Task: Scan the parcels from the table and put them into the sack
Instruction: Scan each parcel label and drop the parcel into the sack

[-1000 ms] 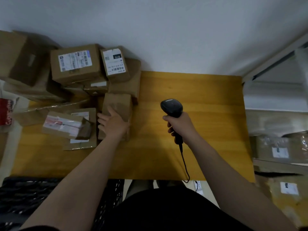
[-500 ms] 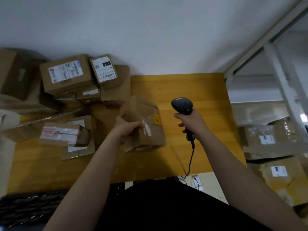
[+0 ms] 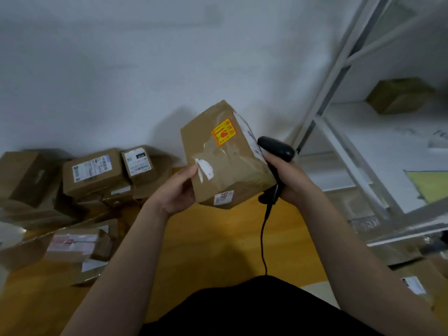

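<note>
Cardboard, brown and glossy with clear tape, fills the grip: the left hand (image 3: 178, 190) holds the parcel (image 3: 225, 161) by its near left edge, thumb lying on the upper face beside a torn white scrap (image 3: 204, 169), the other fingers tucked underneath out of sight. The parcel is lifted clear above the yellow wooden table (image 3: 218, 243) and tilted, one corner pointing up toward the pale wall. It carries an orange-and-yellow sticker (image 3: 224, 132) on the upper face and a small white label (image 3: 223, 197) on the lower side. At the parcel's right side the right hand (image 3: 291, 181) is wrapped around the handle of a black scanner (image 3: 276, 148). The scanner's head sits close by the parcel's right edge, where a white shipping label (image 3: 248, 133) runs along that face; whether it touches cannot be told. A black cable (image 3: 263, 238) hangs from the handle down toward the person's dark clothing. Farther left, at the back of the table, more parcels are piled: a large box (image 3: 93, 173) with a white label, a smaller box (image 3: 138, 163) just beside it, and nearer the person a flat parcel (image 3: 77, 246) with pinkish tape. To the right stands a white metal rack (image 3: 339, 132) with a brown carton (image 3: 400, 95) on an upper shelf.
</note>
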